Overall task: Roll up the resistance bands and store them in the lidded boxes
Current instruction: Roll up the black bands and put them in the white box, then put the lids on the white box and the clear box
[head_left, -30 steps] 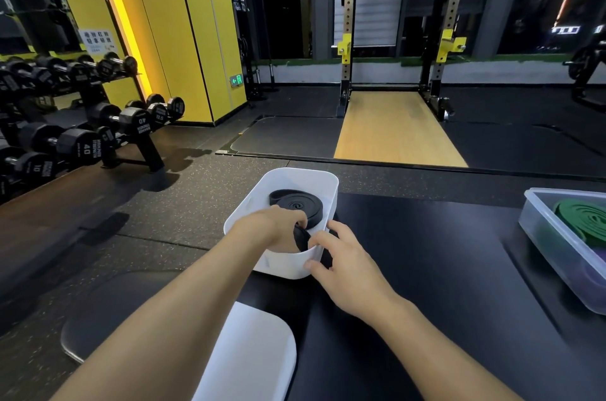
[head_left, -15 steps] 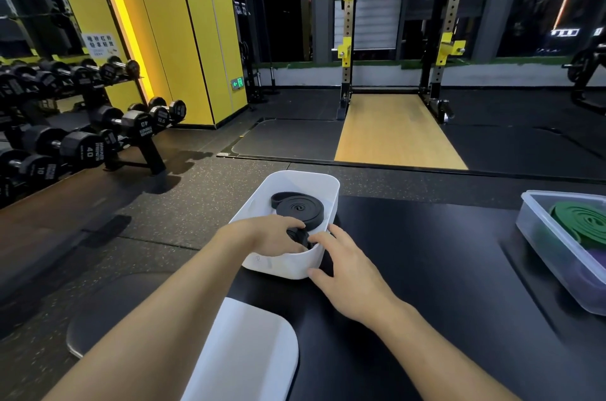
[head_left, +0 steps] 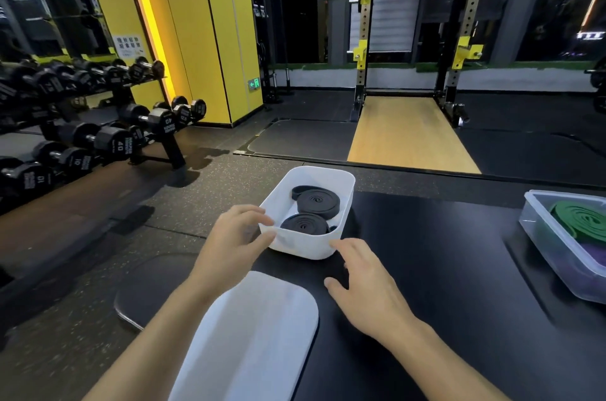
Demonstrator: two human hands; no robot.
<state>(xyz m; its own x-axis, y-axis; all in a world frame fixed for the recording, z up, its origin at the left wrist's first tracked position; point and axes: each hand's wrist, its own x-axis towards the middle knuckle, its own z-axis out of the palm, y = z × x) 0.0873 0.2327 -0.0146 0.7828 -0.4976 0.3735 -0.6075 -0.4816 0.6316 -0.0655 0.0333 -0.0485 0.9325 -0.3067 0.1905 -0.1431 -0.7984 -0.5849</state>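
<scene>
A white open box [head_left: 347, 200] stands on the black table [head_left: 442, 269] and holds two rolled black resistance bands, one near [head_left: 303, 224] and one far [head_left: 318, 203]. My left hand [head_left: 234, 241] hovers at the box's near left corner, fingers loosely curled, holding nothing. My right hand [head_left: 364, 282] is just in front of the box's near right corner, fingers spread and relaxed. The white lid [head_left: 249, 341] lies flat on the table between my forearms.
A clear box [head_left: 551, 256] with a rolled green band [head_left: 583, 220] and something purple under it sits at the table's right edge. A dumbbell rack [head_left: 82, 125] stands to the left, a squat rack [head_left: 413, 40] beyond. A round black seat [head_left: 147, 289] is below left.
My left hand has come out of the white box and let go of the near black roll, which now lies inside. My right hand drew back from the box's rim.
</scene>
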